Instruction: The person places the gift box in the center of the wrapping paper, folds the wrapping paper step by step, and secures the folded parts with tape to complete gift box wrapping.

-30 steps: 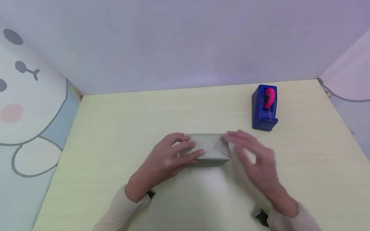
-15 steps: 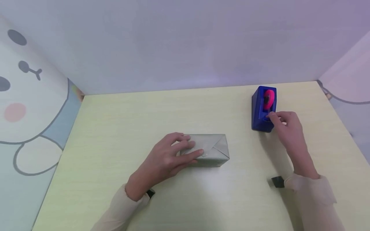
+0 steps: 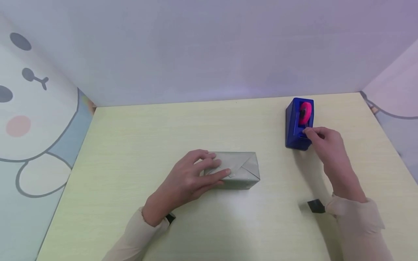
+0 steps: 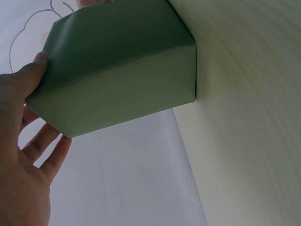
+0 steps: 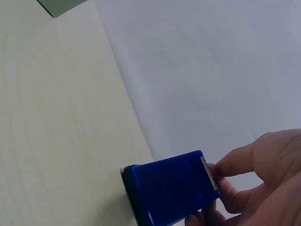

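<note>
A small box wrapped in silvery paper (image 3: 240,165) lies on the table, its folded flap showing at the right end; it looks green in the left wrist view. My left hand (image 3: 189,177) grips its left end, fingers over the top. That hand's thumb (image 4: 33,73) lies against one face in the left wrist view. A blue tape dispenser (image 3: 292,127) with a pink core (image 3: 305,113) stands at the back right. My right hand (image 3: 330,152) pinches the tape end at its serrated cutter (image 5: 210,174); the clear tape itself is hard to make out.
The pale wooden table (image 3: 147,134) backs onto a whitish wall panel (image 3: 202,50). At the left side hangs a panel with a cartoon animal print (image 3: 42,119). Small dark wrist-mounted pieces (image 3: 316,206) jut from the sleeves.
My right hand has left the box's right end, moved right and away to the dispenser, and taken the tape end between thumb and finger. The left hand and the box have stayed put.
</note>
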`<action>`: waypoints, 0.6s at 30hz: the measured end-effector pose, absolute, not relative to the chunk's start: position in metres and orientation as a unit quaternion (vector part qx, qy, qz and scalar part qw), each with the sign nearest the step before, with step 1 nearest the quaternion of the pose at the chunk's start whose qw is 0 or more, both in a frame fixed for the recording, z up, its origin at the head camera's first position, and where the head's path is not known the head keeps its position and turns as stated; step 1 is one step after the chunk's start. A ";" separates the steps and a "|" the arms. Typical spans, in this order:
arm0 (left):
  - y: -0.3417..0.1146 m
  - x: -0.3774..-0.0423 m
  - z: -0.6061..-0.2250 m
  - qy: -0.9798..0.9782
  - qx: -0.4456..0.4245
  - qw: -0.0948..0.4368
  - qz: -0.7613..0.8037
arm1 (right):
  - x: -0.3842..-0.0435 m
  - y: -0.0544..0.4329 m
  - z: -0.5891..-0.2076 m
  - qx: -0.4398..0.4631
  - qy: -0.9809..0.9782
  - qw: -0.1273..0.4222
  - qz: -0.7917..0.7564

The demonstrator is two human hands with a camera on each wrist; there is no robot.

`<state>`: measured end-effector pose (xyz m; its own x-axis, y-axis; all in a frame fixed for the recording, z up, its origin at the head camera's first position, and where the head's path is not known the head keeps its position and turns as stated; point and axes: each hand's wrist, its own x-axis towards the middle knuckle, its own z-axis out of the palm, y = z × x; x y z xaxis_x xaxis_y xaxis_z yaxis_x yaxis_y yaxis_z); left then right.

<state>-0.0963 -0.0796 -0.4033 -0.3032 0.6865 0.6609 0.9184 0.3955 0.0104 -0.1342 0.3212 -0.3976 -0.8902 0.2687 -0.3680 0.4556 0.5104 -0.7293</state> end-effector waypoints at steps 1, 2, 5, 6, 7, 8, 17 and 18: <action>-0.080 -0.096 -0.403 -0.783 -0.512 0.292 -0.198 | -0.134 0.322 -0.397 0.209 0.857 0.108 -0.459; -0.080 -0.096 -0.403 -0.784 -0.512 0.291 -0.198 | -0.133 0.323 -0.396 0.209 0.852 0.111 -0.467; -0.080 -0.096 -0.403 -0.785 -0.510 0.290 -0.199 | -0.131 0.325 -0.392 0.213 0.835 0.120 -0.493; -0.081 -0.096 -0.403 -0.785 -0.510 0.290 -0.200 | -0.130 0.326 -0.391 0.216 0.830 0.122 -0.499; -0.081 -0.096 -0.404 -0.785 -0.510 0.291 -0.200 | -0.129 0.326 -0.390 0.217 0.828 0.123 -0.502; -0.081 -0.096 -0.404 -0.785 -0.509 0.291 -0.200 | -0.129 0.326 -0.389 0.217 0.826 0.125 -0.504; -0.080 -0.097 -0.405 -0.784 -0.509 0.285 -0.214 | -0.109 0.325 -0.399 0.171 0.822 0.100 -0.534; -0.080 -0.097 -0.405 -0.784 -0.509 0.284 -0.215 | -0.106 0.325 -0.402 0.166 0.821 0.093 -0.539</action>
<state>-0.0970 -0.0796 -0.4051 -0.3208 0.6751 0.6643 0.9197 0.3898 0.0480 -0.1057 0.3248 -0.4016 -0.9272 0.1726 -0.3323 0.3736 0.3643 -0.8531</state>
